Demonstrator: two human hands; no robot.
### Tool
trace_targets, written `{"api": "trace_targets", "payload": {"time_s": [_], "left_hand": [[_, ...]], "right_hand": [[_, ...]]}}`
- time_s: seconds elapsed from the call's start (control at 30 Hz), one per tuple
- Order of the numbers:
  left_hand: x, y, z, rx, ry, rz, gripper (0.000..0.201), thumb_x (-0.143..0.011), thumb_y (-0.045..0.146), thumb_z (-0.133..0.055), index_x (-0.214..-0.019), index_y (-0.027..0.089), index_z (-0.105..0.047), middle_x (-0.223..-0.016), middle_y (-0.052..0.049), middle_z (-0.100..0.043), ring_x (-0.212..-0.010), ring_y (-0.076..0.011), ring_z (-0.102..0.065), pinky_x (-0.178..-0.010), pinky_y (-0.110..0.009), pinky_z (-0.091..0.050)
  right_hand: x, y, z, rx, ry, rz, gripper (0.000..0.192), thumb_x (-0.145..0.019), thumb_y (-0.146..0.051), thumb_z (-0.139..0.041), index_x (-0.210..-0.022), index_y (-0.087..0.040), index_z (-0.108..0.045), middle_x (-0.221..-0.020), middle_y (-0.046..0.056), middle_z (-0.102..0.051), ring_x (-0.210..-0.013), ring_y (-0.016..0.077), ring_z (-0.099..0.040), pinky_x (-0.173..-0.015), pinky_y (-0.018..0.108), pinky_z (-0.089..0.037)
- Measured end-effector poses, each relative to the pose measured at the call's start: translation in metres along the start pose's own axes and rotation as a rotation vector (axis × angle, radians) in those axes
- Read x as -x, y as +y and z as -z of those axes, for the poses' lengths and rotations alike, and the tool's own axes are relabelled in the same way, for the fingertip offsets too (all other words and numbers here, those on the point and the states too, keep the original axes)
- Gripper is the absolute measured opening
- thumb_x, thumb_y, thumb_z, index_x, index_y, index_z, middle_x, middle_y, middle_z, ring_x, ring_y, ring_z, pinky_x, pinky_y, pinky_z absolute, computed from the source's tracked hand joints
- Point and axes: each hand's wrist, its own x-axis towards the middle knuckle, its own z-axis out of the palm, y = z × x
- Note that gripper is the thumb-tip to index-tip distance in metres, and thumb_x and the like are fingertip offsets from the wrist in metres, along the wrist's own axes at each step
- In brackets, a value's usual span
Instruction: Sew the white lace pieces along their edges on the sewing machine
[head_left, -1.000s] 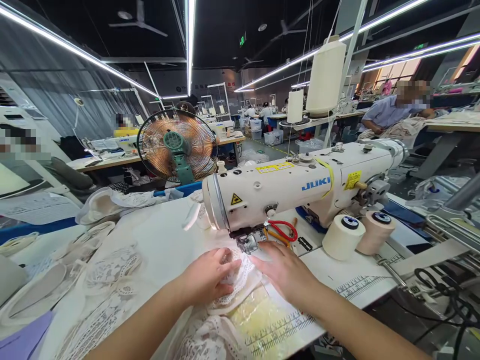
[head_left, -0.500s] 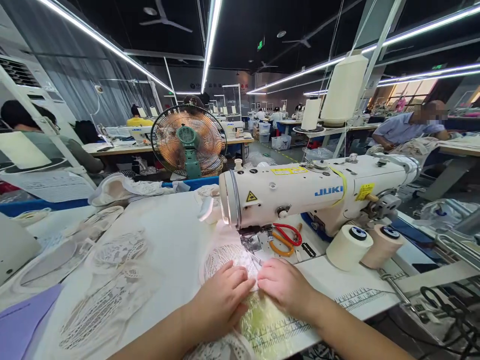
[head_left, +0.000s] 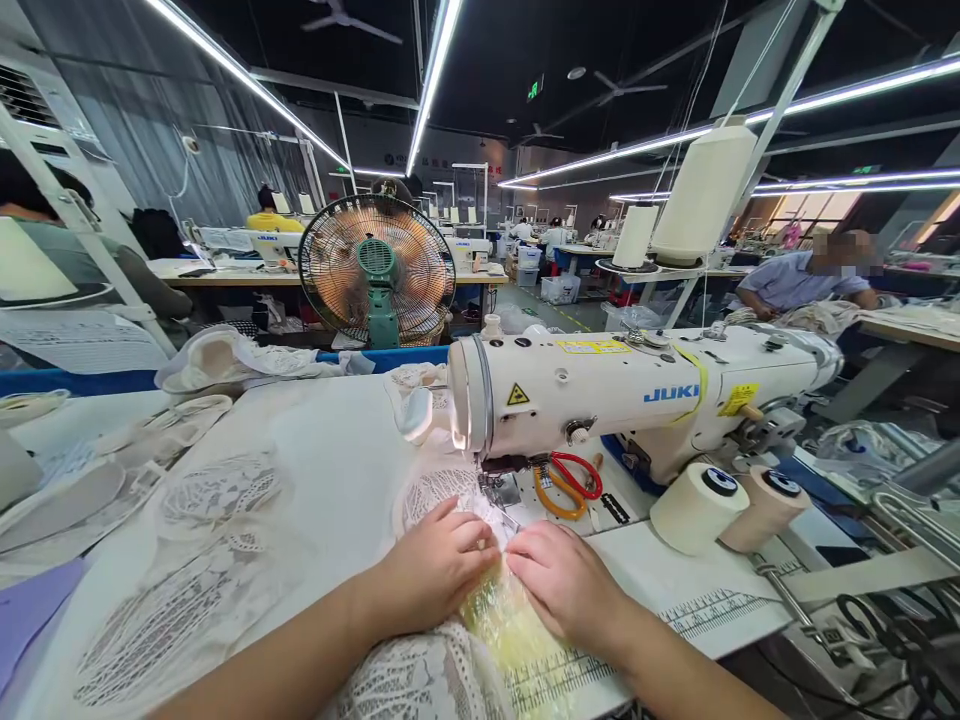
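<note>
A cream lace bra piece (head_left: pixel 435 492) lies under the needle end of a white sewing machine (head_left: pixel 540 400). My left hand (head_left: pixel 442 560) is closed on its near edge, with the fingertips pinching the fabric. Close beside it, my right hand (head_left: pixel 562 575) is closed on the same edge, just in front of the presser foot. A thin metal piece shows by the right fingertips; I cannot tell whether the hand holds it. Another lace cup (head_left: pixel 427 670) hangs below my left wrist, partly hidden by the forearm.
Lace pieces (head_left: pixel 187 590) lie on the left of the table. Orange and red handled snips (head_left: pixel 562 495), a blade (head_left: pixel 615 508) and thread cones (head_left: pixel 697 505) are at the right. A fan (head_left: pixel 375 265) stands behind the table. A person (head_left: pixel 806 275) sits at the back right.
Both hands have shifted slightly left together, still at the fabric edge. More of the lower lace cup shows below my left wrist. The view has turned a little.
</note>
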Motion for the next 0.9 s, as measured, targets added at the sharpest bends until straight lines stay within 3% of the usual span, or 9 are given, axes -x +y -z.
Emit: {"api": "trace_targets", "payload": {"time_s": [0.23, 0.9], "left_hand": [[-0.004, -0.017, 0.000, -0.003, -0.060, 0.043, 0.031, -0.082, 0.011, -0.047, -0.107, 0.022, -0.060, -0.106, -0.008, -0.063, -0.097, -0.0238, -0.057, -0.099, -0.048, -0.033], [-0.014, -0.061, 0.005, -0.031, -0.140, 0.085, 0.043, -0.077, 0.002, -0.047, -0.112, 0.021, -0.061, -0.119, -0.006, -0.063, -0.112, -0.0271, -0.052, -0.096, -0.044, -0.037]], "right_hand": [[-0.001, -0.001, 0.003, -0.011, 0.015, -0.043, 0.018, -0.078, -0.009, -0.044, -0.081, -0.017, -0.060, -0.087, 0.007, -0.062, -0.080, 0.0205, -0.049, -0.069, 0.033, -0.045], [-0.003, 0.001, 0.002, -0.073, 0.033, -0.069, 0.018, -0.077, -0.009, -0.044, -0.081, -0.017, -0.059, -0.085, 0.006, -0.061, -0.076, 0.0197, -0.049, -0.064, 0.032, -0.044]]}}
